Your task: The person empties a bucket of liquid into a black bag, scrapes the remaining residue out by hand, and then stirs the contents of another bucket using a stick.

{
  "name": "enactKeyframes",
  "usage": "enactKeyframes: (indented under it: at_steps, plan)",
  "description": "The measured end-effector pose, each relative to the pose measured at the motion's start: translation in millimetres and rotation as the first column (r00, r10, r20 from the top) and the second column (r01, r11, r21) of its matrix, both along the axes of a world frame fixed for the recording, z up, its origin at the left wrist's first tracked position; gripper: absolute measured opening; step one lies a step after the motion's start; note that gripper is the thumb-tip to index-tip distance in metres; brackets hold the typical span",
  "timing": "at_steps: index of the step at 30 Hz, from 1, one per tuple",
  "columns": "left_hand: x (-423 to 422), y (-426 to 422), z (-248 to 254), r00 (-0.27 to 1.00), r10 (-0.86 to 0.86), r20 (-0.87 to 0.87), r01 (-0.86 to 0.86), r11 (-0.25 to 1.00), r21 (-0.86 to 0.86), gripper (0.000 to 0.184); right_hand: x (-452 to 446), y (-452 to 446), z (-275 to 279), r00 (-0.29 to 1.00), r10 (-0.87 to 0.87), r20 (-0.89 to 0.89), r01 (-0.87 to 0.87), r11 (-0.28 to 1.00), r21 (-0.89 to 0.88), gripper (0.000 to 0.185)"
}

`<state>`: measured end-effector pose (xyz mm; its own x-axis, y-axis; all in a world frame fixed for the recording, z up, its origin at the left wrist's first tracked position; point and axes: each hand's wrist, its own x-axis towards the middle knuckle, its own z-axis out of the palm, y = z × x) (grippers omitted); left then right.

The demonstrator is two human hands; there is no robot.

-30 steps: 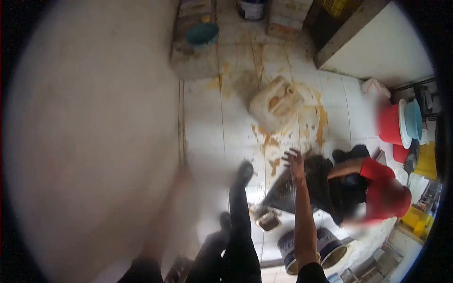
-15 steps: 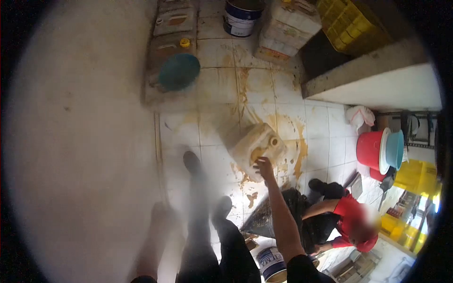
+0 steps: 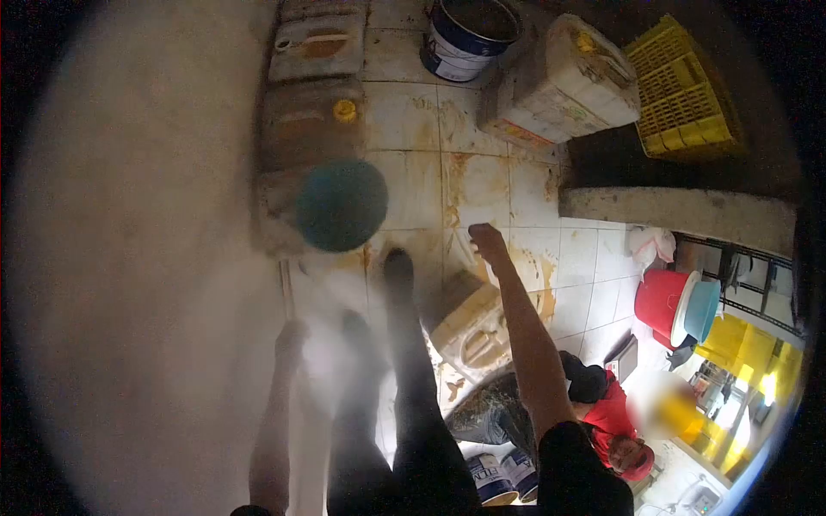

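Observation:
My right hand (image 3: 487,244) reaches out over the stained floor tiles, loosely curved with fingers apart and holding nothing. Below it, partly covered by my forearm, stands a dirty white jerrycan (image 3: 469,331) with a moulded handle. My left hand (image 3: 291,337) hangs low at the left, blurred in haze, so its fingers cannot be made out. Ahead of my feet, a teal round basin (image 3: 342,205) lies on top of a container along the wall.
Jerrycans (image 3: 314,47) line the left wall. A paint bucket (image 3: 469,43), a large jerrycan (image 3: 572,82) and a yellow crate (image 3: 684,95) stand ahead. A co-worker in red (image 3: 611,421) crouches at right beside a dark bag (image 3: 495,417). Red tubs (image 3: 661,301) stand beyond.
My right hand has let go of the jerrycan's handle and moved forward, away from it. My view and feet have advanced, with the jerrycan now lower in view.

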<state>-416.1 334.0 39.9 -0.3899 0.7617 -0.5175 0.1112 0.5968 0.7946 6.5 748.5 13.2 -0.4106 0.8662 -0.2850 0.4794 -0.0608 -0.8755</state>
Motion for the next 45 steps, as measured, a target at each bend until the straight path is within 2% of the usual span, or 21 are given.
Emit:
enactKeyframes:
  at_steps: [1, 2, 4, 6, 7, 9, 12, 16, 18, 19, 21, 23, 24, 27, 31, 32, 33, 35, 37, 44, 45]
  plan:
    - [-6, 3, 0, 0.991, -0.096, -0.093, 0.086, 0.991, -0.103, 0.024, -12, 24, -13, 0.997, 0.000, -0.082, 0.005, 0.998, 0.055, 0.019]
    - [-1, 12, 33, 0.985, 0.121, 0.120, -0.097, 0.977, -0.188, 0.026, -16, 58, -42, 0.987, 0.028, 0.161, -0.026, 1.000, -0.014, 0.020]
    - [-5, -8, 31, 0.988, 0.129, 0.088, -0.114, 0.981, -0.155, 0.029, -34, 120, -68, 0.948, 0.151, 0.281, -0.190, 0.975, 0.118, 0.025]
    - [-21, -73, -21, 0.990, -0.061, -0.129, 0.039, 0.985, -0.168, 0.030, -77, 175, -33, 0.930, 0.174, 0.325, -0.286, 0.896, 0.341, 0.034]
    - [-24, -84, -33, 0.973, -0.120, -0.198, 0.085, 0.980, -0.179, 0.030, -94, 194, -6, 0.880, 0.097, 0.465, -0.275, 0.903, 0.330, 0.039]
    - [-22, -64, 14, 0.981, 0.195, 0.011, -0.171, 0.885, -0.433, 0.030, -119, 249, 28, 0.827, 0.122, 0.549, -0.248, 0.955, 0.161, 0.044]
    - [-21, -56, 4, 0.942, 0.325, 0.081, -0.269, 0.878, -0.396, 0.030, -143, 340, 13, 0.819, 0.192, 0.541, -0.382, 0.886, 0.263, 0.049]
    - [7, 56, 105, 0.950, 0.309, 0.032, -0.273, 0.879, -0.391, 0.030, -180, 395, 24, 0.809, 0.265, 0.525, -0.356, 0.931, 0.078, 0.053]
    - [13, 102, 111, 0.941, 0.330, 0.073, -0.288, 0.896, -0.338, 0.030, -175, 434, -4, 0.719, 0.019, 0.695, -0.589, 0.547, 0.595, 0.058]
    - [14, 106, 112, 0.886, 0.423, 0.188, -0.350, 0.878, -0.327, 0.029, -183, 449, 15, 0.715, 0.003, 0.699, -0.590, 0.540, 0.601, 0.058]
    - [26, 110, 120, 0.916, 0.382, 0.121, -0.303, 0.859, -0.412, 0.028, -204, 458, 36, 0.275, 0.089, 0.957, -0.613, 0.783, 0.103, 0.077]
    - [36, 70, 98, 0.872, 0.457, 0.174, -0.359, 0.840, -0.407, 0.026, -197, 485, 9, 0.234, 0.076, 0.969, -0.633, 0.768, 0.093, 0.077]
    - [52, 36, 74, 0.961, 0.265, -0.077, -0.276, 0.907, -0.320, 0.026, -185, 502, -15, 0.189, 0.056, 0.980, -0.650, 0.755, 0.083, 0.078]
    - [61, 25, 101, 0.970, 0.015, -0.243, -0.148, 0.828, -0.541, 0.021, -170, 523, -86, 0.060, -0.006, 0.998, -0.698, 0.715, 0.046, 0.080]
    - [58, 0, 94, 0.991, -0.043, -0.130, -0.063, 0.699, -0.712, 0.022, -202, 502, -21, 0.051, -0.035, 0.998, -0.622, 0.781, 0.059, 0.076]
    - [50, 25, 125, 0.948, 0.314, 0.049, -0.214, 0.745, -0.632, 0.024, -207, 504, -20, 0.137, 0.005, 0.991, -0.595, 0.800, 0.078, 0.070]
    - [49, 42, 149, 0.755, 0.607, 0.250, -0.383, 0.716, -0.583, 0.027, -199, 504, -30, 0.135, -0.163, 0.977, -0.758, 0.619, 0.208, 0.065]
    - [66, -2, 110, 0.979, 0.177, -0.096, -0.200, 0.799, -0.567, 0.028, -182, 504, -52, 0.240, -0.576, 0.781, -0.913, 0.138, 0.383, 0.056]
    - [60, 31, 140, 0.792, 0.582, 0.181, -0.362, 0.688, -0.629, 0.031, -214, 498, -9, 0.497, -0.075, 0.865, -0.546, 0.747, 0.379, 0.052]
    - [58, 32, 125, 0.751, 0.519, 0.407, -0.266, 0.803, -0.533, 0.039, -193, 510, 4, 0.755, -0.109, 0.647, -0.357, 0.759, 0.544, 0.048]
    - [50, -2, 98, 0.610, 0.584, 0.536, -0.334, 0.803, -0.494, 0.036, -192, 501, 18, 0.777, -0.109, 0.620, -0.354, 0.739, 0.573, 0.045]
